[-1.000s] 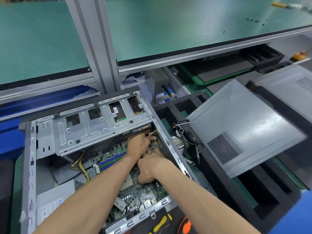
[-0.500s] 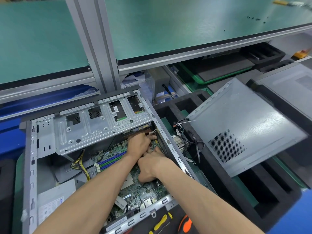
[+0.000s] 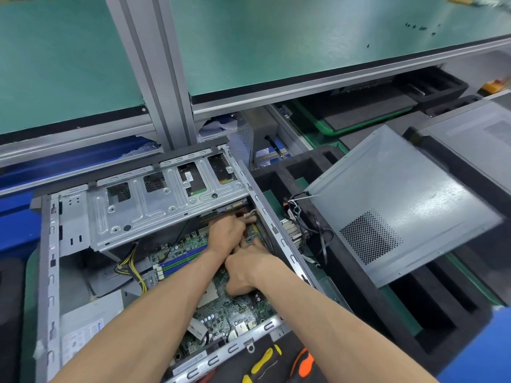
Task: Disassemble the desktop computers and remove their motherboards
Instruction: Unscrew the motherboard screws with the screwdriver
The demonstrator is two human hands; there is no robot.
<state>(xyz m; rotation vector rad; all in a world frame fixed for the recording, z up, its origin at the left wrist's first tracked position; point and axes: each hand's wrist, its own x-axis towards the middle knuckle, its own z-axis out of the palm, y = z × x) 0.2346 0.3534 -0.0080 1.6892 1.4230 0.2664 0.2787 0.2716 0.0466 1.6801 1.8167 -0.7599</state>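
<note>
I see a green circuit-patterned motherboard (image 3: 235, 310) with blue and purple memory slots (image 3: 182, 258) inside the grey steel case (image 3: 49, 272). Yellow wires (image 3: 132, 266) run beside it. The grey side panel (image 3: 401, 205) carries a black dotted vent grid.

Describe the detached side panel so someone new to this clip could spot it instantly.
Start at the open computer case where both hands work, then look right across the black foam tray. The side panel lies tilted on that foam: a large flat grey metal sheet, the only one with a square patch of perforated vent holes.

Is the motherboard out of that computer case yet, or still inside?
Still inside: the green motherboard lies within the open case, both hands working on it.
</note>
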